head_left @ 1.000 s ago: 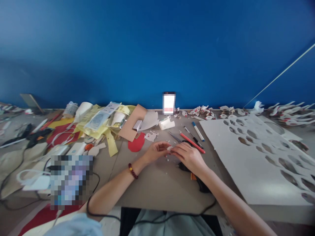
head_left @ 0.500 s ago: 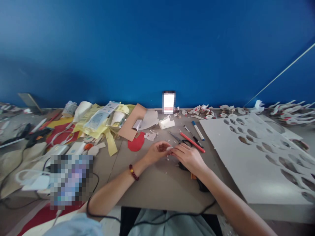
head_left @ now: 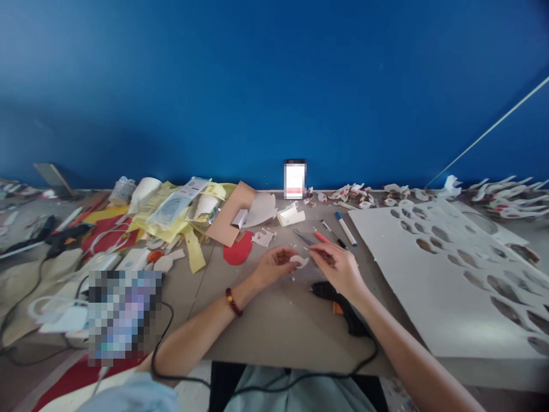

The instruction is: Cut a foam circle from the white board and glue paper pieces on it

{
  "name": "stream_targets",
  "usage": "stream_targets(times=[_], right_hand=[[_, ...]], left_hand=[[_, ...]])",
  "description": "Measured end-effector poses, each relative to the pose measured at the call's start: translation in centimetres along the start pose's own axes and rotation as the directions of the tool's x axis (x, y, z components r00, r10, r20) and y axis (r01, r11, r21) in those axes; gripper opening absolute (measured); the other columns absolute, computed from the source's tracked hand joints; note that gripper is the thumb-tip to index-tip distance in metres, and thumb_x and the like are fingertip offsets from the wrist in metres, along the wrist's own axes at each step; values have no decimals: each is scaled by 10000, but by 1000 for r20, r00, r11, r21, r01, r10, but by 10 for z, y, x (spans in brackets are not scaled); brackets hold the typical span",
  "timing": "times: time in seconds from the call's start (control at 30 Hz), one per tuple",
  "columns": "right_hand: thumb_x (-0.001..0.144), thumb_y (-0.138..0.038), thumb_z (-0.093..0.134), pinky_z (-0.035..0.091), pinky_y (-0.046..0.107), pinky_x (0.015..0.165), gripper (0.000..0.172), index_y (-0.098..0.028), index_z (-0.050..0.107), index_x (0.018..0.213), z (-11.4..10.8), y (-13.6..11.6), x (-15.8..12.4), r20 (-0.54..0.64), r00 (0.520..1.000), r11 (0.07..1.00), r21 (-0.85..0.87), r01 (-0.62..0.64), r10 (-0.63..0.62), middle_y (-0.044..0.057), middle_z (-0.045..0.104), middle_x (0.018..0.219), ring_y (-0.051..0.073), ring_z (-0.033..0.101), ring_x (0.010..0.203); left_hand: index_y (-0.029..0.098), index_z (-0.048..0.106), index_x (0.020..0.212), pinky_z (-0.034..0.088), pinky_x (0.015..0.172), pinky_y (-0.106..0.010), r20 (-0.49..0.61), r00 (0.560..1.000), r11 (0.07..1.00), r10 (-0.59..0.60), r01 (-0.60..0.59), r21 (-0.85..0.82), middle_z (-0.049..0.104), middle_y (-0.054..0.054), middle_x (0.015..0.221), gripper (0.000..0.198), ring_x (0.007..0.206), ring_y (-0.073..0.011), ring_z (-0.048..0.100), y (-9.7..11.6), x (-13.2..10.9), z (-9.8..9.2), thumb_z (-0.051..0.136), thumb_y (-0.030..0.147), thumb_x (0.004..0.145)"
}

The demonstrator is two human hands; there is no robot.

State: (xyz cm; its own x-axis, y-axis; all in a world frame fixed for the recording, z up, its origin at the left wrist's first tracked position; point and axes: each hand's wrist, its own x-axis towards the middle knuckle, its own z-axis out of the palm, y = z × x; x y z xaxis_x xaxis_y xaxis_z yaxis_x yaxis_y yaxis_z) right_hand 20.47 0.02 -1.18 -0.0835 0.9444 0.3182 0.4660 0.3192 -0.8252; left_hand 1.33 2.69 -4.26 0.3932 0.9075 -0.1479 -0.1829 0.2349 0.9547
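Observation:
My left hand is closed, its thumb and fingers pinching a small white curved cut-out. Just to the right, my right hand is apart from the cut-out, with thumb and forefinger pressed together. A tiny pale bit may be at its fingertips, too small to name. Below this hand lies a black glue gun with an orange part, its cord running toward my lap. Scissors lie just beyond, their handles hidden behind the right hand. A red pen-like stick is partly covered by the same hand.
A black pen and blue-capped marker lie beyond my hands. On the right is a white sheet with cut-out holes; small white figures line the wall. A red paper piece, brown cardboard and a blurred device lie left.
My right hand has drawn back to the right from the white cut-out, which now shows more fully in my left hand. The glue gun is less covered. My left hand has hardly moved.

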Motion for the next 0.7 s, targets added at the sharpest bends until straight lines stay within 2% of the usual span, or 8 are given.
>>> stream_targets(times=[0.1, 0.17, 0.23, 0.33, 0.53, 0.7], right_hand=[[823, -374, 596, 524, 243, 455, 263, -168, 665, 970, 2, 3, 1, 137, 969, 955, 192, -227, 203, 75, 694, 804, 187, 663, 676], [786, -379, 630, 517, 234, 430, 284, -161, 654, 966, 4, 5, 1, 251, 931, 895, 298, -333, 263, 66, 685, 783, 182, 658, 657], [757, -375, 658, 518, 234, 436, 269, -156, 650, 913, 7, 5, 0, 308, 909, 848, 364, -385, 281, 47, 668, 734, 173, 648, 640], [746, -372, 668, 515, 235, 460, 235, -158, 648, 842, 8, 4, 0, 289, 916, 844, 383, -376, 277, 20, 639, 676, 145, 616, 583], [766, -370, 646, 508, 242, 509, 218, -160, 658, 823, 8, 1, -2, 253, 940, 907, 295, -299, 228, 12, 651, 696, 112, 573, 512], [792, -358, 628, 494, 241, 520, 207, -167, 679, 856, 10, 4, -3, 255, 946, 933, 245, -265, 201, 22, 668, 717, 121, 578, 522]], left_hand=[[136, 638, 865, 505, 572, -228, 22, 1000, 1000, 6, -6, -9, 673, -30, 800, 422, 666, -130, 629, 1, -1, 0, 849, 340, 562], [135, 641, 873, 502, 571, -225, 33, 999, 1000, 14, -13, -5, 677, -33, 807, 430, 680, -134, 629, 2, -2, 1, 849, 346, 561], [136, 648, 882, 498, 580, -226, 38, 999, 1000, 15, -15, -1, 680, -34, 809, 429, 687, -134, 627, 3, -3, 2, 847, 343, 564], [142, 661, 901, 497, 594, -240, 40, 999, 1000, 23, -22, -13, 682, -33, 827, 419, 696, -136, 627, 6, -4, 3, 838, 346, 580], [139, 685, 959, 497, 598, -266, 27, 1000, 1000, 11, -11, -3, 692, -56, 832, 429, 687, -151, 629, 9, -6, 4, 795, 399, 635], [150, 682, 987, 483, 614, -251, 90, 996, 998, -11, 5, 62, 694, -41, 811, 426, 595, -100, 588, 2, -5, 1, 803, 365, 639]])
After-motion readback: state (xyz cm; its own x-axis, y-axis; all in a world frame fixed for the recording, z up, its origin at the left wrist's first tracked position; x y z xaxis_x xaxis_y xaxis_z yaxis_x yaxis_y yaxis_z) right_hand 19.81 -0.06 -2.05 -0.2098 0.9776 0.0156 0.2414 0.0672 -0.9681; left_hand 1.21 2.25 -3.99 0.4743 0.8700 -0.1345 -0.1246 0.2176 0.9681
